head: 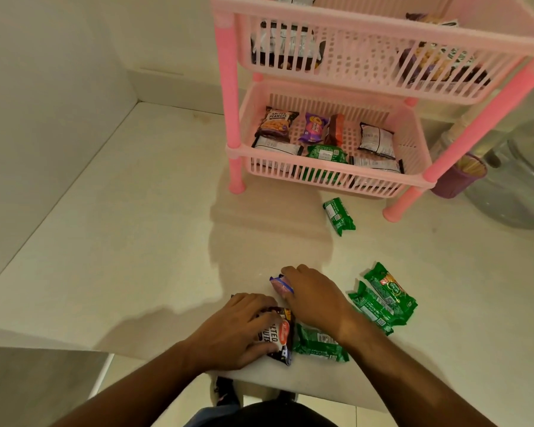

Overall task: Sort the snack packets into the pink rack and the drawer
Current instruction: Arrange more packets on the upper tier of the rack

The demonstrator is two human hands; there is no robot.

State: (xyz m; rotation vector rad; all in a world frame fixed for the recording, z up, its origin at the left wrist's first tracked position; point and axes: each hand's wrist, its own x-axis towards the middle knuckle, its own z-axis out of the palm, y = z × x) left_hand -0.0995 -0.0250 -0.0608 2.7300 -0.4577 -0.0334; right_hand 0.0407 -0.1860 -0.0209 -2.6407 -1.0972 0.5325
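Observation:
Near the counter's front edge my left hand (247,325) grips a dark salted-peanuts packet (278,337). Just to its right my right hand (312,297) closes over a small pink and blue packet (279,286). A green packet (319,343) lies under my right wrist. Two more green packets (383,300) lie to the right, and a single green packet (338,215) lies by the rack's front. The pink rack (324,177) stands at the back, its lower basket holding several packets, its upper basket a few dark ones. No drawer is visible.
A purple cup (458,177) with sticks and a large clear jar (518,180) stand right of the rack. Walls close the counter (130,226) at the left and back. The counter's front edge runs just below my hands, with floor and shoes beneath.

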